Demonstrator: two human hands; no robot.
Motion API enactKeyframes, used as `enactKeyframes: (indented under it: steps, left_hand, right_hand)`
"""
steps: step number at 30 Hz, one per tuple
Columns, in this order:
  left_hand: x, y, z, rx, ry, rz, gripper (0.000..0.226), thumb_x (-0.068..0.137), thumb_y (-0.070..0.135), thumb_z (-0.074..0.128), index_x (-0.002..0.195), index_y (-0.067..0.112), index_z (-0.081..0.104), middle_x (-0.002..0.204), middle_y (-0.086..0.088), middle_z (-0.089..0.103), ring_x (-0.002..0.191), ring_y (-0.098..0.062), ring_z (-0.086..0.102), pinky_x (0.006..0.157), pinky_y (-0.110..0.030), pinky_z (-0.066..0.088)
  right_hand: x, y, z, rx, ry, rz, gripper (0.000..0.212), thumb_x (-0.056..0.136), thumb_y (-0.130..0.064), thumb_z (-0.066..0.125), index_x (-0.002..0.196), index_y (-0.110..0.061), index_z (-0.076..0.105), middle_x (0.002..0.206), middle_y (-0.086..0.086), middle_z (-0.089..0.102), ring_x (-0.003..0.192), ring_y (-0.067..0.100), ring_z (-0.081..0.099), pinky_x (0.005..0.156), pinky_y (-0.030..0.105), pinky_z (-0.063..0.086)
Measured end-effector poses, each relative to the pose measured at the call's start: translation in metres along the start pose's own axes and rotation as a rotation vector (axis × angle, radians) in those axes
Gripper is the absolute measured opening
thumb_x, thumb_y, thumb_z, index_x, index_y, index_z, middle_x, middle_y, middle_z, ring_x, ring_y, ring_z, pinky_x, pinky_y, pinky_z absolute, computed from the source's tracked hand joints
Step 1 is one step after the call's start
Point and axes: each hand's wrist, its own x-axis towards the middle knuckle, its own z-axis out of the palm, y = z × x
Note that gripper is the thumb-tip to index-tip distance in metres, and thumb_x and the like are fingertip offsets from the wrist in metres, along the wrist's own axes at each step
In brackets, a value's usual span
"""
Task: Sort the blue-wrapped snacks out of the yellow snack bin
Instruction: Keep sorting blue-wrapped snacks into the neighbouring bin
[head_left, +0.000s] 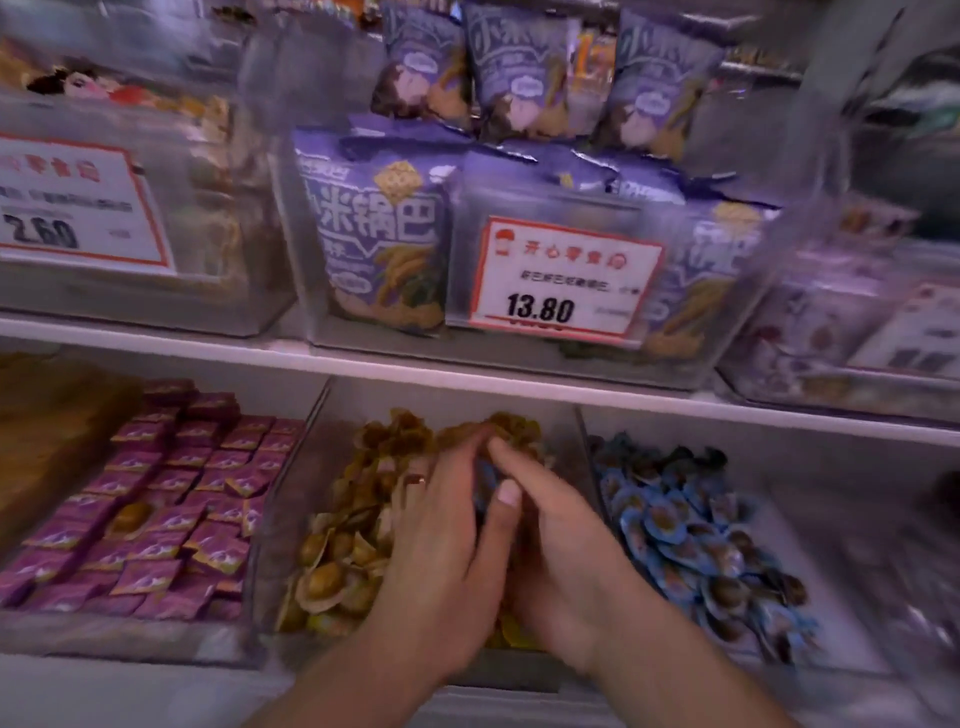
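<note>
A clear bin (291, 499) on the lower shelf holds several yellow-wrapped snacks (332, 566). Both my hands are inside it, side by side over the pile. My left hand (441, 540), with a ring on one finger, and my right hand (556, 525) meet around a blue-wrapped snack (484, 483) that shows in the gap between them. The fingers of both hands curl round it. Most of that snack is hidden by my fingers. The bin to the right (852, 613) holds several blue-wrapped snacks (675, 525).
To the left is a bin of purple square packets (171, 499). The shelf edge (363, 364) runs just above the bins. On the upper shelf stand purple snack bags (384, 234) and price cards, one reading 13.80 (561, 280). The frame is blurred.
</note>
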Motion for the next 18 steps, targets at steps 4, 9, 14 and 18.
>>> enactKeyframes:
  steps: [4,9,14,18]
  left_hand:
    - [-0.005,0.008,0.011,-0.078,-0.117,0.056,0.067,0.094,0.054,0.023,0.155,0.028,0.019,0.159,0.016,0.018,0.149,-0.004,0.007,0.123,-0.035,0.013]
    - [-0.003,0.005,0.018,-0.173,-0.215,0.085,0.06,0.096,0.06,0.028,0.151,0.046,0.012,0.159,0.03,0.009,0.148,0.006,0.005,0.119,-0.019,0.01]
    - [0.005,-0.015,0.017,0.018,-0.252,0.087,0.029,0.096,0.037,0.055,0.125,0.039,0.06,0.133,0.027,0.05,0.126,0.011,0.042,0.11,-0.03,0.039]
    - [0.008,-0.021,0.001,0.137,-0.247,0.168,0.034,0.092,0.042,0.047,0.115,0.03,0.07,0.123,0.019,0.06,0.12,-0.004,0.054,0.103,-0.044,0.044]
  right_hand:
    - [-0.01,-0.008,-0.015,-0.201,0.133,-0.209,0.02,0.093,-0.023,0.065,0.108,-0.014,0.074,0.11,0.007,0.075,0.105,0.019,0.07,0.096,0.036,0.053]
    - [-0.019,-0.035,-0.04,-0.347,0.238,-0.411,0.005,0.091,-0.011,0.067,0.09,-0.014,0.071,0.081,0.011,0.069,0.062,0.019,0.065,0.045,0.028,0.05]
    - [-0.006,-0.084,-0.103,-0.425,0.511,-0.394,0.018,0.097,-0.022,0.057,0.085,-0.011,0.065,0.071,0.011,0.063,0.057,0.019,0.052,0.044,0.025,0.038]
    - [0.003,-0.114,-0.153,-0.416,0.802,-0.36,0.027,0.096,-0.034,0.059,0.095,-0.008,0.068,0.101,0.012,0.07,0.088,0.03,0.067,0.081,0.042,0.056]
